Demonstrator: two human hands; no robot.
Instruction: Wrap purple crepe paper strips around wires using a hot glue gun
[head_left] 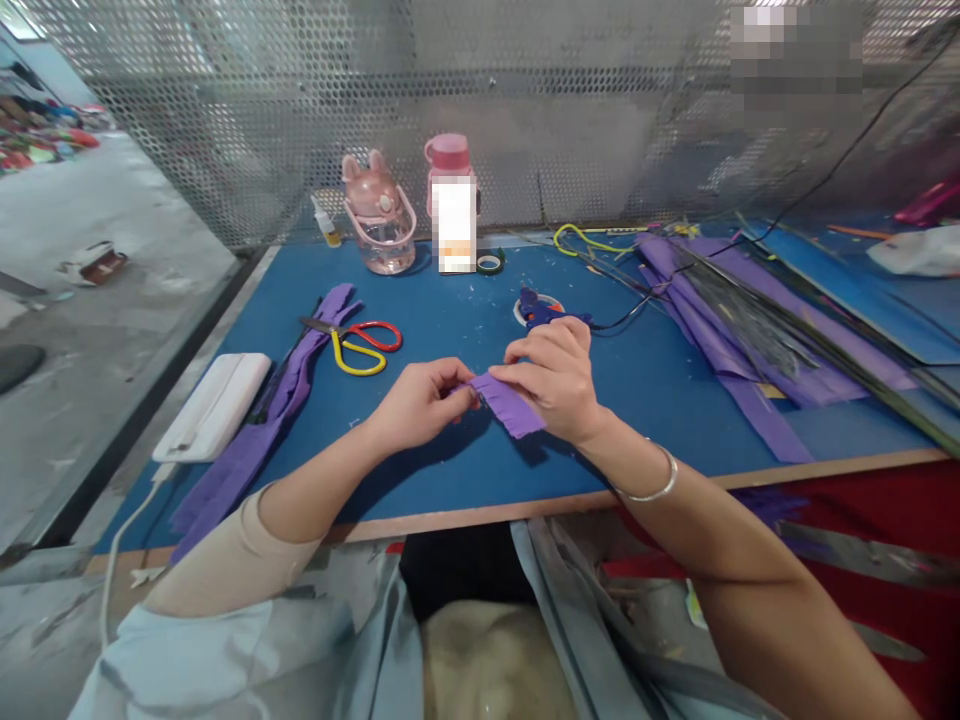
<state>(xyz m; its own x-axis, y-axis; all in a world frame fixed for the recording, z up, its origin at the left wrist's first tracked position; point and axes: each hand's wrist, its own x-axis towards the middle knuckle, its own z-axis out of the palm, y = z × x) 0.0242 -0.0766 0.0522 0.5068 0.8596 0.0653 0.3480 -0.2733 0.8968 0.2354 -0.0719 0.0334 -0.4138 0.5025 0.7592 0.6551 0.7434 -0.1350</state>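
Observation:
A short strip of fringed purple crepe paper hangs between both hands just above the blue tabletop. My left hand pinches its left end with fingers closed. My right hand is closed over its right part, thumb and fingers pressed on the paper. A silver bangle sits on my right wrist.
Red-and-yellow scissors and long purple paper strips lie left, beside a white power bank. A blue glue gun rests behind my hands. Two pink bottles stand at the back. Purple sheets and wires are piled at the right.

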